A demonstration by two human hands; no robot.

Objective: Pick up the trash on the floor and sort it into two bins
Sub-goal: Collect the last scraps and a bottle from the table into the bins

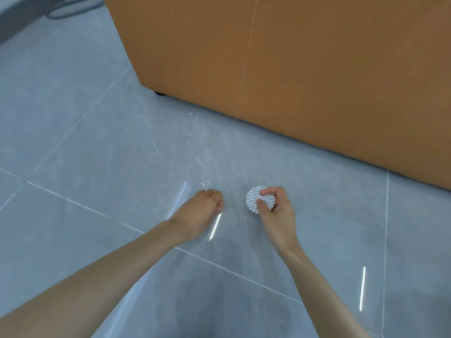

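My right hand (275,211) pinches a round white disc (252,200) printed with small dark text, held just above the grey tiled floor (85,147). My left hand (202,211) is to the left of it, a short gap apart, with its fingers curled shut. It seems to grip a clear plastic film (188,189). The film is nearly invisible and shows only as pale glints and wrinkles around the hand and along my left forearm. No bin is in view.
A large orange-brown cabinet (292,81) stands close behind the hands, with a small black foot (159,93) at its corner. A tiny white scrap (190,113) lies on the floor near that corner. Dark cables (61,13) run along the far left.
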